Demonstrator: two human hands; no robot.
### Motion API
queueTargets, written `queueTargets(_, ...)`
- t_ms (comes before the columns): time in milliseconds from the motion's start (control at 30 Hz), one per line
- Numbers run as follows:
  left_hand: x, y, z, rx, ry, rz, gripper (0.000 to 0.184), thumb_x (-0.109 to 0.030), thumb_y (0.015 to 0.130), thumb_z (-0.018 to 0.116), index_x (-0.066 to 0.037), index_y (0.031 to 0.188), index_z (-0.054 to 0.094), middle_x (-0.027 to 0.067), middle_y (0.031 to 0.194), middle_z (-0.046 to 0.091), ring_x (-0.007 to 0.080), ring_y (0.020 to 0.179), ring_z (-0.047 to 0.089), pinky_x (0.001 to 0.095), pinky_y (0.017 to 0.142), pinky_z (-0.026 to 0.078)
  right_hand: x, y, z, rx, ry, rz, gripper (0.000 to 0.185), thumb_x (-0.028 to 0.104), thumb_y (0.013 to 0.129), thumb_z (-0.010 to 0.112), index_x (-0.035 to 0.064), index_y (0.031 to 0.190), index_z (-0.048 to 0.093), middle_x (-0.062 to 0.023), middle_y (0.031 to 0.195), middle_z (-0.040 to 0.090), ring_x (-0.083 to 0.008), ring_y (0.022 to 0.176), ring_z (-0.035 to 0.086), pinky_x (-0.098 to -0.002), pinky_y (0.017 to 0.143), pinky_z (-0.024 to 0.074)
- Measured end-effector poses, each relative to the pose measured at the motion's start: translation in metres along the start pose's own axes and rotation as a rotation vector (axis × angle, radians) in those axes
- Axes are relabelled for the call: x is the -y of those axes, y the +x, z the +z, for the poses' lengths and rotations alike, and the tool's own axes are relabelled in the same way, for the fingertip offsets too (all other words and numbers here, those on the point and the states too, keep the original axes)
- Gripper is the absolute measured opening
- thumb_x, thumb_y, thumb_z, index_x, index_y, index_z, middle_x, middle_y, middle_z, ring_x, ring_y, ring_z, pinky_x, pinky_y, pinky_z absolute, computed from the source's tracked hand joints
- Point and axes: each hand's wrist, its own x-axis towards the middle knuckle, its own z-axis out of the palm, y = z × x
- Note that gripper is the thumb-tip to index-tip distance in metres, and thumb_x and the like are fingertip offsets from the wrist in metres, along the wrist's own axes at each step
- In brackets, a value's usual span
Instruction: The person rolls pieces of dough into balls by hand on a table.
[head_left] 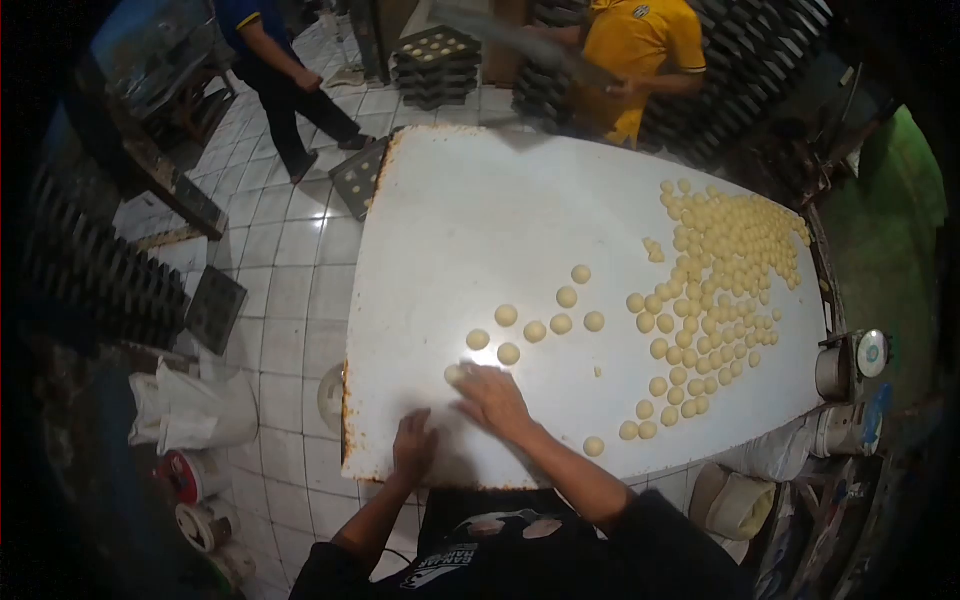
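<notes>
My right hand (494, 402) is palm down low over the white table (450, 230), its fingers stretched out and somewhat blurred. A pale dough ball (454, 374) lies at its fingertips; the space under the palm is hidden. My left hand (414, 448) is close to the table's near left corner, fingers loosely apart, with nothing visible in it. Beyond my right hand sit several loose round dough balls (508, 354). Over the right side of the table spreads a dense mass of similar balls (735, 235), with an irregular dough piece (653, 250) at its left edge.
A person in a yellow shirt (640, 60) stands at the far edge, holding a blurred flat object. Another person in dark clothes (270, 70) is on the tiled floor. Stacked dark trays (436, 75) stand behind, a white sack (205, 410) at left, a scale (872, 353) at right.
</notes>
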Motion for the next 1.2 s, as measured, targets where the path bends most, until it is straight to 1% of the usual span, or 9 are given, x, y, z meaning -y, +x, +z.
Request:
queueTargets(167,-0.051,0.034,0.009,0.142,-0.104,0.303,0.043,-0.015,0.094,0.078,-0.004,0.134,0.069,0.0161,0.124,0.072,0.0363,0.113,0.070,0.0469,0.097,0.059,-0.003,-0.078,-0.062,-0.020,0.024,0.105,0.033,0.023,0.095,0.082,0.0042,0.121,0.073,-0.0144,0.131,0.071,-0.0355,0.120,0.067,-0.0453,0.100,0.0538)
queueTargets(267,-0.097,0.070,0.039,0.278,-0.226,0.340,0.041,-0.012,0.094,0.078,-0.006,0.134,0.070,0.0142,0.124,0.073,0.0339,0.115,0.070,0.0451,0.098,0.059,-0.014,-0.122,-0.096,0.033,0.062,0.245,0.032,0.020,0.095,0.081,0.0051,0.122,0.073,-0.0131,0.126,0.073,-0.0360,0.116,0.068,-0.0458,0.098,0.0542)
queueTargets(367,-0.125,0.101,0.085,0.231,-0.302,0.425,0.039,-0.008,0.094,0.077,-0.005,0.132,0.069,0.0148,0.123,0.072,0.0362,0.115,0.070,0.0457,0.095,0.059,-0.030,-0.148,-0.125,0.002,0.069,0.335,0.030,0.017,0.096,0.080,0.0054,0.123,0.073,-0.0135,0.121,0.074,-0.0366,0.113,0.069,-0.0469,0.097,0.0545)
queueTargets(467,-0.155,0.125,0.113,0.218,-0.301,0.403,0.042,-0.007,0.093,0.079,-0.006,0.133,0.067,0.0145,0.125,0.071,0.0359,0.115,0.070,0.0450,0.095,0.060,-0.058,-0.170,-0.146,-0.067,0.072,0.440,0.029,0.011,0.095,0.079,0.0048,0.122,0.072,-0.0159,0.120,0.073,-0.0379,0.111,0.069,-0.0466,0.094,0.0565)
queueTargets(567,-0.180,0.121,0.146,0.199,-0.230,0.382,0.043,-0.006,0.093,0.079,-0.006,0.134,0.066,0.0146,0.126,0.071,0.0360,0.115,0.069,0.0454,0.096,0.060,-0.097,-0.187,-0.165,-0.034,0.151,0.395,0.030,0.010,0.093,0.080,0.0041,0.122,0.072,-0.0164,0.119,0.073,-0.0386,0.111,0.070,-0.0466,0.094,0.0573)
queueTargets(667,-0.206,0.116,0.160,0.121,-0.210,0.127,0.042,-0.006,0.095,0.077,-0.006,0.135,0.066,0.0167,0.129,0.069,0.0387,0.121,0.068,0.0462,0.101,0.059,-0.142,-0.200,-0.193,0.023,0.155,0.310,0.030,0.009,0.093,0.080,0.0035,0.122,0.071,-0.0169,0.118,0.074,-0.0390,0.112,0.070,-0.0468,0.095,0.0574)
queueTargets(767,-0.226,0.139,0.160,0.004,-0.089,0.130,0.039,-0.010,0.097,0.075,-0.003,0.134,0.066,0.0183,0.127,0.069,0.0395,0.119,0.066,0.0479,0.101,0.057,-0.175,-0.207,-0.226,0.015,0.177,0.266,0.028,0.009,0.095,0.078,0.0038,0.122,0.071,-0.0169,0.119,0.074,-0.0389,0.114,0.070,-0.0462,0.096,0.0574)
queueTargets(833,-0.240,0.162,0.155,-0.042,-0.069,0.085,0.040,-0.006,0.095,0.073,-0.001,0.134,0.066,0.0197,0.127,0.069,0.0404,0.119,0.066,0.0470,0.102,0.056,-0.190,-0.206,-0.244,0.031,0.141,0.319,0.028,0.009,0.096,0.077,0.0038,0.122,0.071,-0.0170,0.121,0.074,-0.0388,0.114,0.070,-0.0460,0.097,0.0573)
queueTargets(1200,-0.170,0.268,0.131,-0.276,0.214,0.029,0.045,-0.011,0.095,0.071,0.003,0.137,0.064,0.0204,0.148,0.059,0.0408,0.139,0.052,0.0539,0.117,0.042,-0.176,-0.173,-0.242,0.097,0.190,0.392,0.026,0.009,0.097,0.076,0.0022,0.122,0.072,-0.0187,0.125,0.074,-0.0390,0.114,0.072,-0.0446,0.096,0.0583)
